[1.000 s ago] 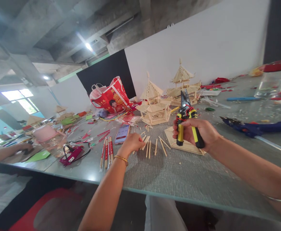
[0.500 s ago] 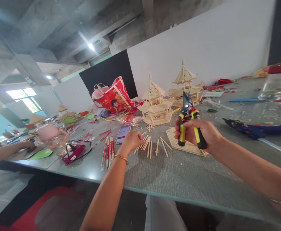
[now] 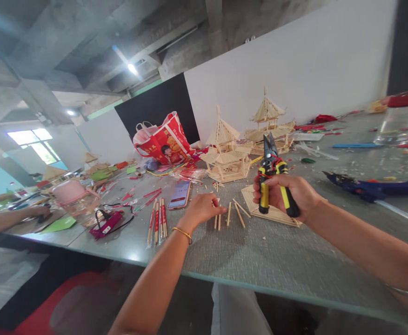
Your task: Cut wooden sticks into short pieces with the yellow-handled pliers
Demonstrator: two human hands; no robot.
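My right hand is wrapped around the yellow-and-black handles of a pair of pruning shears, whose blades point up and away from me. My left hand is low over the table with curled fingers, among short wooden sticks. What its fingertips hold, if anything, is hidden, and the hand covers part of the row. Below the shears, a flat panel of sticks lies partly behind my right hand. Left of my left hand are a phone and several red-wrapped chopsticks.
Two stick-built pavilion models stand at the back, near a red shopping bag. To the right lie a blue glue gun and a clear jar. A purple power strip and a co-worker's arm are at left.
My left hand has moved right across the sticks, now covering the ones on the left of the row. My right hand with the pruning shears has barely shifted.
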